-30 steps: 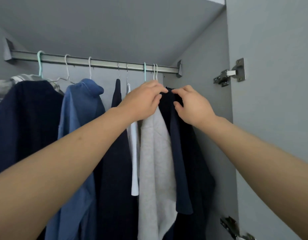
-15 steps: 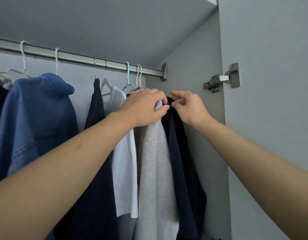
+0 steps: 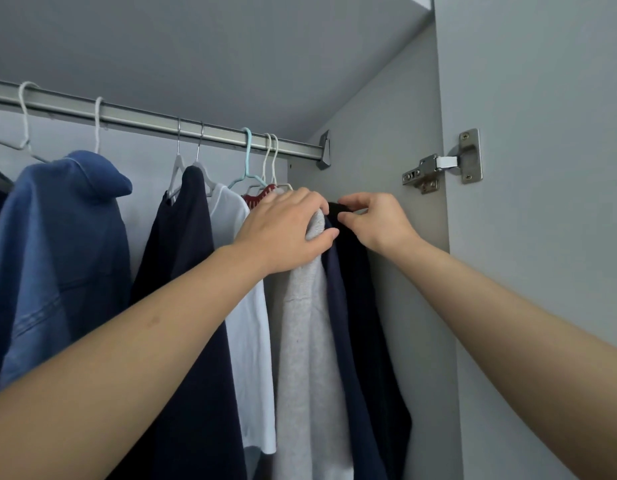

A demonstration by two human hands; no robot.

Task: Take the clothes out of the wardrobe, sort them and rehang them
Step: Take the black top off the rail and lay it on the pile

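Both bare forearms are reaching up and forward, converging. The left hand (image 3: pixel 286 230) is lying palm-down, its fingers curling over and gripping fabric. The right hand (image 3: pixel 378 221) is pinching between thumb and fingertips.

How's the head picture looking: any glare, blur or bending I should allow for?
Head view: soft, dim, even light; mild sheen on the rail and hinge, no harsh glare; hands and clothes sharp; wide-angle bend stretches the forearms; the dark garment loses detail in shadow.
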